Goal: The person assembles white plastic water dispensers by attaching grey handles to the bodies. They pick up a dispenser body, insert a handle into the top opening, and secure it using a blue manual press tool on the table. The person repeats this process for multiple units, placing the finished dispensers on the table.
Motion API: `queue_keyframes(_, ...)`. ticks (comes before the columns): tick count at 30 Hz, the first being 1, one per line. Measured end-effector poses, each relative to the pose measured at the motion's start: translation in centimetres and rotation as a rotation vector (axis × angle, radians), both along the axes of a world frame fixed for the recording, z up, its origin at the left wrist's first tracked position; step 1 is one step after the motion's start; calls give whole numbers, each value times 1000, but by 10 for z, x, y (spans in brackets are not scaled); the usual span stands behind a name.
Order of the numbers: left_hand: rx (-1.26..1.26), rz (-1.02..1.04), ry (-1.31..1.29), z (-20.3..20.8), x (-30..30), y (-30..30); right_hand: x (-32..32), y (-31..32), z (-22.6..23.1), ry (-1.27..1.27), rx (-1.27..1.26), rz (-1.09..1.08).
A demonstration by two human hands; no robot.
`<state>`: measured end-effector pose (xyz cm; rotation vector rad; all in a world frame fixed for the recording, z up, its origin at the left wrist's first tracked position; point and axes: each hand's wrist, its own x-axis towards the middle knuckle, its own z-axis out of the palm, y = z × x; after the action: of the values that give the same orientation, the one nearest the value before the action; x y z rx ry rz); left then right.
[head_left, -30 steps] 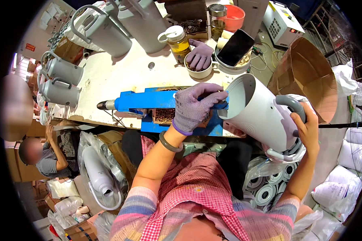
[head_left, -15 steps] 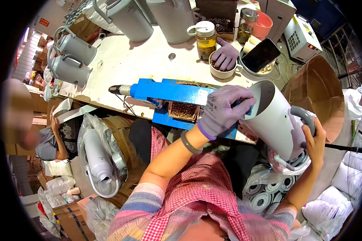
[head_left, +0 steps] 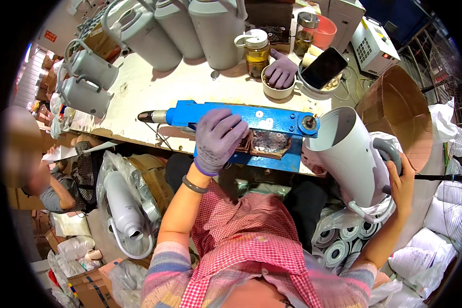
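Note:
My left hand (head_left: 218,138), in a grey-purple glove, is over the front edge of a blue machine arm (head_left: 277,121), by a small box of brown rivets. Its fingers are curled; the fingertips and anything in them are hidden. My bare right hand (head_left: 401,177) grips the dark grey handle (head_left: 387,153) of a pale grey kettle body (head_left: 346,159). That body lies tilted, its wide mouth close to the right end of the blue arm. A lighter loop handle (head_left: 367,217) hangs at its lower end. A tray (head_left: 266,153) of small silvery parts sits under the arm.
Grey kettles (head_left: 151,43) stand along the table's back and left. A lidded jar (head_left: 256,54), a cup (head_left: 278,91) with a glove and a phone (head_left: 324,69) are behind the machine. A cardboard box (head_left: 395,115) stands right. Another person (head_left: 61,190) sits at left.
My left hand has left the kettle mouth and moved left to the rivet box, uncovering the arm's right end. My right hand still holds the kettle body's handle.

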<state>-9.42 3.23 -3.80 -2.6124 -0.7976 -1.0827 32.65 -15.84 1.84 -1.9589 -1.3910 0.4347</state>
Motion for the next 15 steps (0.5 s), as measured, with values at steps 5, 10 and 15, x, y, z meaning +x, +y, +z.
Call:
queue_keyframes(5,-558,-161,-404,36,47,-11,1,-1,2,-22,42,-4)
queue_keyframes(10,-428,-310,-274,47,105,1,0,2,2,-79,59,38)
queue_keyframes(15,-229,-309,-166,31,114,7,2,3,3,-46,48,-1)
